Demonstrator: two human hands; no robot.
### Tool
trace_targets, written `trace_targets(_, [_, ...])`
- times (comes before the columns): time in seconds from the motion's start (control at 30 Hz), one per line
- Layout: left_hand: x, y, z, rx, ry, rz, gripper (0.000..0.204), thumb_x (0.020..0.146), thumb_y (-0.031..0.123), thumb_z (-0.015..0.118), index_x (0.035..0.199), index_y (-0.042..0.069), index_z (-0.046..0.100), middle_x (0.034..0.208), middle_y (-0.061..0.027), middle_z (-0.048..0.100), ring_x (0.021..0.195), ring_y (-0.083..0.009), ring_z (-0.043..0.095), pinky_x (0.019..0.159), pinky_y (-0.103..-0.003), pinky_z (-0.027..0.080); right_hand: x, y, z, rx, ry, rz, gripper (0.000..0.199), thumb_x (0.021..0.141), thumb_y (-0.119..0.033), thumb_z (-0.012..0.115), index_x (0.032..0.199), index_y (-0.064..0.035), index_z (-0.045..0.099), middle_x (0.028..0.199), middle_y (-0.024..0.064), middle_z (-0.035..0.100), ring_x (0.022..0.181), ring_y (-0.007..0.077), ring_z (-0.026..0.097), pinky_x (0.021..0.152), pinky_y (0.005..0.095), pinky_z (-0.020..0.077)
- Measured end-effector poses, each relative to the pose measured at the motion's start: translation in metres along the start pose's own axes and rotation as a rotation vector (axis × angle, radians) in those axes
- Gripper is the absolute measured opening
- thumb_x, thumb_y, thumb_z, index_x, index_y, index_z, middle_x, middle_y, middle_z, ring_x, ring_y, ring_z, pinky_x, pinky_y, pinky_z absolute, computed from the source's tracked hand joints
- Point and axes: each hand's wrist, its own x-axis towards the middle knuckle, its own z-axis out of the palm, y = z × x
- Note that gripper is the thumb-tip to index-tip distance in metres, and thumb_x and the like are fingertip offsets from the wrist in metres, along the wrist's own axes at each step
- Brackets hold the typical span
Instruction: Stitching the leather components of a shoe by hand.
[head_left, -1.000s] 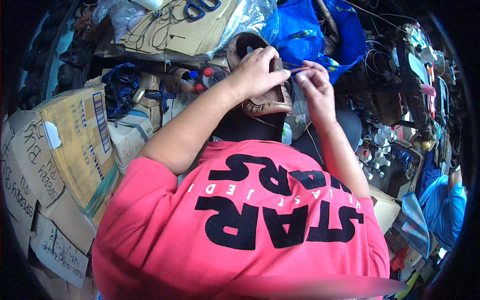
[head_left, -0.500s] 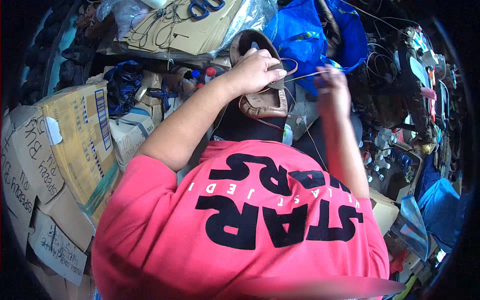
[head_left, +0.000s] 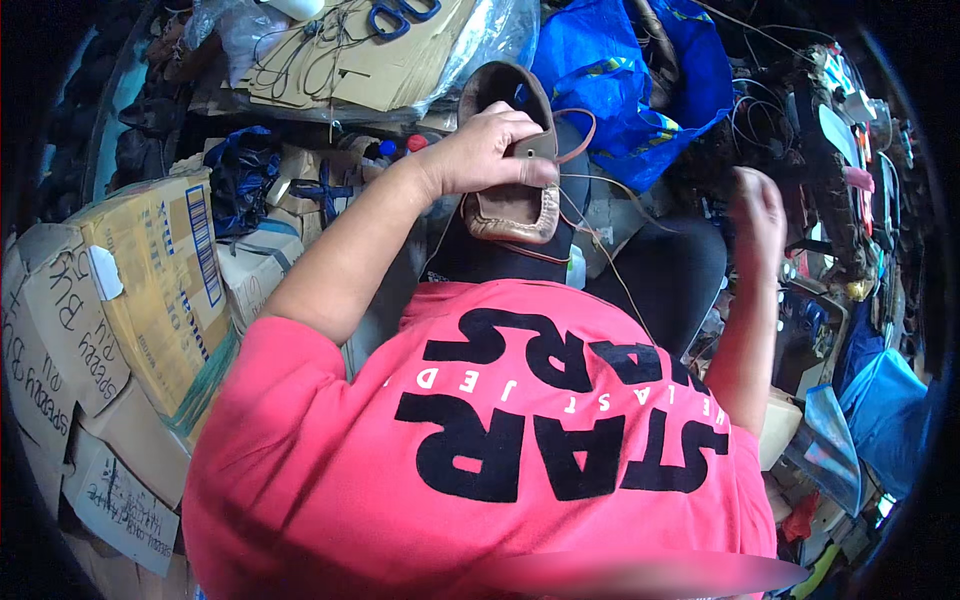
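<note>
A brown leather shoe (head_left: 512, 222), with a stitched, gathered toe, lies over my dark-clothed lap with its toe toward me. My left hand (head_left: 495, 155) is closed around its side, the fingers inside the opening and the thumb across the edge. A reddish-brown lace (head_left: 580, 140) loops out from the shoe's right side. Pale thread (head_left: 615, 183) runs from the shoe to the right and hangs in a slack curve. Out to the right, apart from the shoe, my right hand (head_left: 760, 215) is raised with curled fingers. Motion blur hides what it may hold.
Flat cardboard sheets (head_left: 400, 75) with dark-handled scissors (head_left: 400, 14) lie at the far left. A blue plastic bag (head_left: 625, 95) stands beyond the shoe. Cardboard boxes (head_left: 160, 270) crowd the left side. Small bottles, cloths and a cluttered rack (head_left: 840, 150) line the right.
My right hand has swung outward to the right, away from the shoe. The thread, stretched straight before, now sags. My left hand and the shoe have shifted slightly left.
</note>
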Motion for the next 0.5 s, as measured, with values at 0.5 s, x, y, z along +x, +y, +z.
trace_targets(0.5, [-0.006, -0.004, -0.005, -0.12, -0.093, -0.173, 0.035, 0.078, 0.027, 0.068, 0.103, 0.003, 0.065, 0.099, -0.0085, 0.058, 0.102, -0.0221, 0.046, 0.095, -0.032, 0.035, -0.034, -0.038, 0.122, -0.248, -0.685, -0.418, 0.025, 0.076, 0.001, 0.061, 0.098, -0.0068, 0.069, 0.072, 0.0096, 0.059, 0.064, 0.0193, 0.057, 0.059, 0.0298, 0.0455])
